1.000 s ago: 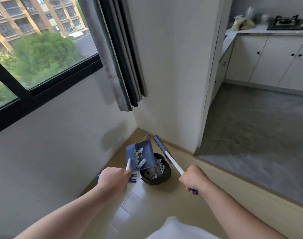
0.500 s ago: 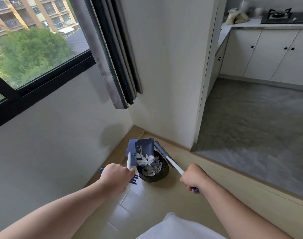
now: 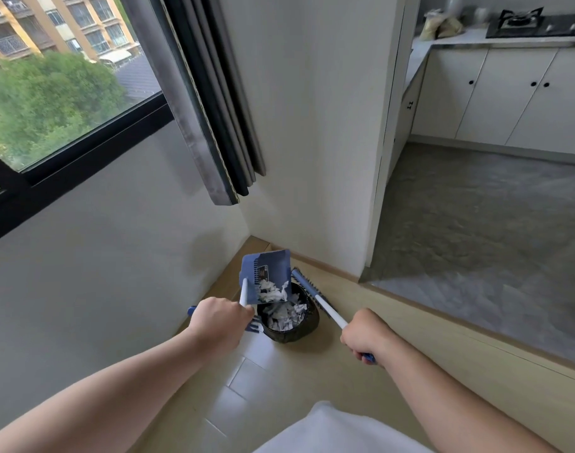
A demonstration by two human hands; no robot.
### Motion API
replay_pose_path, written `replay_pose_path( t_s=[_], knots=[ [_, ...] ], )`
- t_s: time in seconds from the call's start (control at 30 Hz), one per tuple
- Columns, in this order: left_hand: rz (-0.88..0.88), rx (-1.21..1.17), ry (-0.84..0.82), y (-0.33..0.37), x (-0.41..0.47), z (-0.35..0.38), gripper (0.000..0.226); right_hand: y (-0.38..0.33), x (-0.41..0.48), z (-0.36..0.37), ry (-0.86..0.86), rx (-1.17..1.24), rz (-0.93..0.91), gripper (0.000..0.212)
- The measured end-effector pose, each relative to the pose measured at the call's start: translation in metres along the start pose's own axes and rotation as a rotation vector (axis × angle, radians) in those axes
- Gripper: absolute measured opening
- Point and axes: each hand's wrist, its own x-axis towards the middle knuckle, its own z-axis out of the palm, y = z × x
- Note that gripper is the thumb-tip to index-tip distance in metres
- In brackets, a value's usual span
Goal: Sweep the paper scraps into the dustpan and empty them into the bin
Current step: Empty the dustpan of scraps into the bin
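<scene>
Left hand point(image 3: 219, 320) grips blue dustpan point(image 3: 267, 276) handle, pan tilted over black bin point(image 3: 291, 317) at frame centre, paper scraps point(image 3: 273, 293) at its lip. Right hand point(image 3: 366, 335) grips broom point(image 3: 315, 297) handle, head just beside bin.

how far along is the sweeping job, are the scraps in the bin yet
Done: no scraps show on the floor in view, and many paper scraps already lie in the bin. In hand: the left hand holds the dustpan tipped over the bin, a clump at its lower edge; the right hand holds the broom beside it. Left: letting that clump slide out.
</scene>
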Motion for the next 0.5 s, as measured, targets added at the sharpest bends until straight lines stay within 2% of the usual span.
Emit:
replay_pose_path(
  t_s=[0.07, 0.2, 0.37, 0.5],
  knots=[
    [-0.013, 0.001, 0.018, 0.0001, 0.0028, -0.0010, 0.043, 0.0011, -0.0002, 0.0011, -0.004, -0.005, -0.002, 0.021],
    [0.124, 0.086, -0.006, 0.0058, 0.0046, 0.0024, 0.031, 0.0022, -0.0020, 0.0011, -0.002, -0.003, -0.008, 0.018],
    [0.093, 0.053, 0.003, 0.0024, 0.0041, 0.0056, 0.031, 0.0057, -0.0032, 0.0004, -0.003, -0.002, -0.002, 0.019],
    [0.184, 0.146, 0.011, -0.0004, 0.0050, 0.0060, 0.025, 0.0075, -0.0048, -0.0001, -0.001, -0.003, 0.005, 0.018]
  ],
)
